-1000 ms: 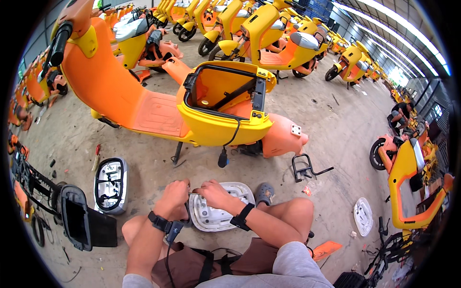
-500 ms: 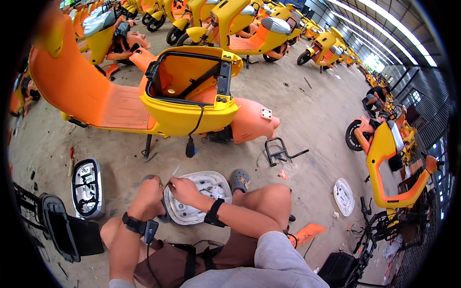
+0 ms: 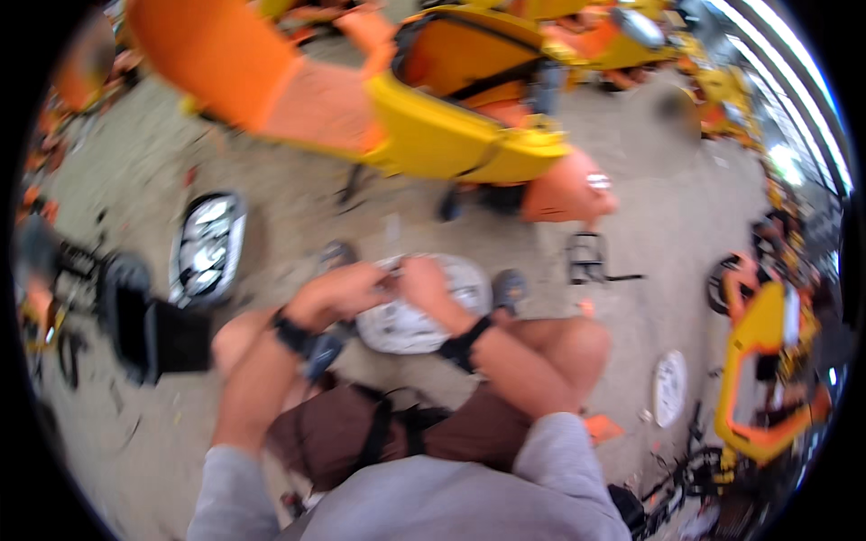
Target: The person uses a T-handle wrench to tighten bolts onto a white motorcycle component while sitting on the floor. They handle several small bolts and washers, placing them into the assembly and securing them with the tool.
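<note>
My left hand (image 3: 363, 288) and my right hand (image 3: 422, 281) meet close together, fingers bent and pinched. What sits between their fingertips is too blurred to make out. A thin pale strip (image 3: 392, 233) sticks up just beyond them; which hand holds it cannot be told. Beneath the hands, between my feet, a white oval plastic panel (image 3: 397, 335) with moulded ribs lies on the floor. My right hand is over its upper middle, my left hand over its left edge. Both wrists wear black straps.
Ahead stands a yellow and orange scooter (image 3: 460, 135) with an uncovered seat compartment. To the left lie a silver-rimmed part (image 3: 209, 248) and a black bin (image 3: 180, 341). A black metal bracket (image 3: 586, 259), another white panel (image 3: 669, 388) and a yellow scooter body (image 3: 735, 361) are to the right.
My view has swung, so the scene sits further right, with much of it higher, and is blurred. My hands stay together over the white panel; the left forearm has turned.
</note>
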`<state>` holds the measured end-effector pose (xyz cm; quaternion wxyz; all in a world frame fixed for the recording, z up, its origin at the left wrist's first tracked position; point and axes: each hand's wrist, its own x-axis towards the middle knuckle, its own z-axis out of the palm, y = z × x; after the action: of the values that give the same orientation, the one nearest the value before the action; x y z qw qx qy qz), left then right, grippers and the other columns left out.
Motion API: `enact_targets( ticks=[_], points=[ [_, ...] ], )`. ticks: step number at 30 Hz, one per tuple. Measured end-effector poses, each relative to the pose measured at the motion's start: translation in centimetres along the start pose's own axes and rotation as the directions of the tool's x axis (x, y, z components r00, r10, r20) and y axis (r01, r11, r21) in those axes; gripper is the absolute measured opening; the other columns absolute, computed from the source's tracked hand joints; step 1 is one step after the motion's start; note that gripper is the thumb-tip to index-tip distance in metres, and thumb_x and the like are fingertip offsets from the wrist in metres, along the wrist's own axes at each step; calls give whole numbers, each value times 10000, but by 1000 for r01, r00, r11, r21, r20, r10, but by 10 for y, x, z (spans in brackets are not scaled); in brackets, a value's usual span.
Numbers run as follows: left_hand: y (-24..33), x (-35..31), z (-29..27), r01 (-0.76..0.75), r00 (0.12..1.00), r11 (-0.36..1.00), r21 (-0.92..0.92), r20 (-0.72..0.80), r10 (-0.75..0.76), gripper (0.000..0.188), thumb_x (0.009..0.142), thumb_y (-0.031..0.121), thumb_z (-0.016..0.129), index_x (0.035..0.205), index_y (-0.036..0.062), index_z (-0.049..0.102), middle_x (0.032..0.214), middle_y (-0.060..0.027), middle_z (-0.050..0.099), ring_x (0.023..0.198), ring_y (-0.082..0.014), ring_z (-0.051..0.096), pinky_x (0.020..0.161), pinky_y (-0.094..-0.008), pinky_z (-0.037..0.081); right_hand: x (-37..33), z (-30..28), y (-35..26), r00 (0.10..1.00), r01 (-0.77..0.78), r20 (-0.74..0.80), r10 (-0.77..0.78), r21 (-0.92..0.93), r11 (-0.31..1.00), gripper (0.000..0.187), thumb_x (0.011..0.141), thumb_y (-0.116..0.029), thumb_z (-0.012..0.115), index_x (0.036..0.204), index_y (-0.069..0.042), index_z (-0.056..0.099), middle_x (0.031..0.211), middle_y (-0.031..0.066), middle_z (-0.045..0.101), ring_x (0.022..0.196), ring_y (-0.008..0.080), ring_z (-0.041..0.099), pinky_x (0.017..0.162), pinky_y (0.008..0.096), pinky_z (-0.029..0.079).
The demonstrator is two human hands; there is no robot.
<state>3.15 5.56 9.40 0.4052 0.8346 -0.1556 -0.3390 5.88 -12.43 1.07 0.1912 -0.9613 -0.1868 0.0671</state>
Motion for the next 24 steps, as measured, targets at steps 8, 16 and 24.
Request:
enact_targets(
  ticks=[8,16,24],
  points=[
    [-3,-3,-16,-96,812,954,284,-532,240,228,816,164,675,923,-37,661,916,-268,666,899,-448,635,763,-506,509,1,-29,-15,964,264,-7,-267,-137,955,182,706,-252,711,750,-81,753,724,186,681,704,371,659,736,450,528],
    [-9,4,-7,84,944,884,461,-320,77,199,824,155,693,904,-25,660,935,-240,677,921,-435,637,783,-479,509,-7,-36,-20,982,176,-57,-177,-27,984,132,772,-135,628,821,-44,710,718,210,677,710,386,675,671,469,532],
    [8,-10,-9,28,1000,987,161,0,-28,222,825,161,710,973,-3,691,886,-207,691,847,-373,661,746,-421,519,-14,-25,-21,956,279,-149,-253,189,942,230,798,-97,602,996,-35,700,901,192,702,918,374,650,818,459,524]
  ],
)
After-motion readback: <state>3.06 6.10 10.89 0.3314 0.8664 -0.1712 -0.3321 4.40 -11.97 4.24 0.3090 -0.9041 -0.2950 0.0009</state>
